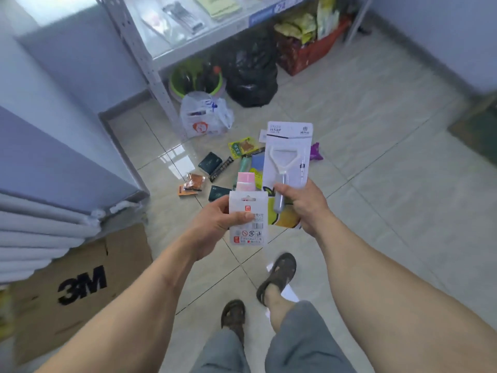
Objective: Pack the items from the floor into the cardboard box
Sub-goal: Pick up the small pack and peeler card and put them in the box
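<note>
Left hand (215, 224): at centre of view, thumb across the front and fingers behind a small white carded pack with pink and red printing (248, 219), held upright.

Right hand (301, 208): just to 3 o'clock of the left hand, fingers curled round the lower part of a tall white card bearing a white Y-shaped peeler with a grey handle (287, 157); the card stands upright, its top toward 12 o'clock. The two packs nearly touch at their near edges.

Brown cardboard box printed "3M" in black (80, 286): at 8 o'clock, on the floor beside a stack of white rolled material (40, 238).

Items on the glossy beige tiled floor (376, 184), at 12 o'clock beyond the hands, loosely scattered:
- pink-capped cylindrical container (245, 181), partly behind the small pack;
- two dark green flat packets (210, 162);
- orange-brown foil sachet (195, 180);
- yellow-green snack packet (242, 148);
- purple wrapper (316, 152), at the peeler card's right edge.

Further toward 12 o'clock: white plastic carrier bag (204, 117), black plastic sack (250, 74), green round basin (196, 82), red crate of packets (309, 49), all at or under a grey metal shelving unit (150, 63).

At 6 o'clock: two feet in dark brown sandals (277, 275), grey trouser legs.
</note>
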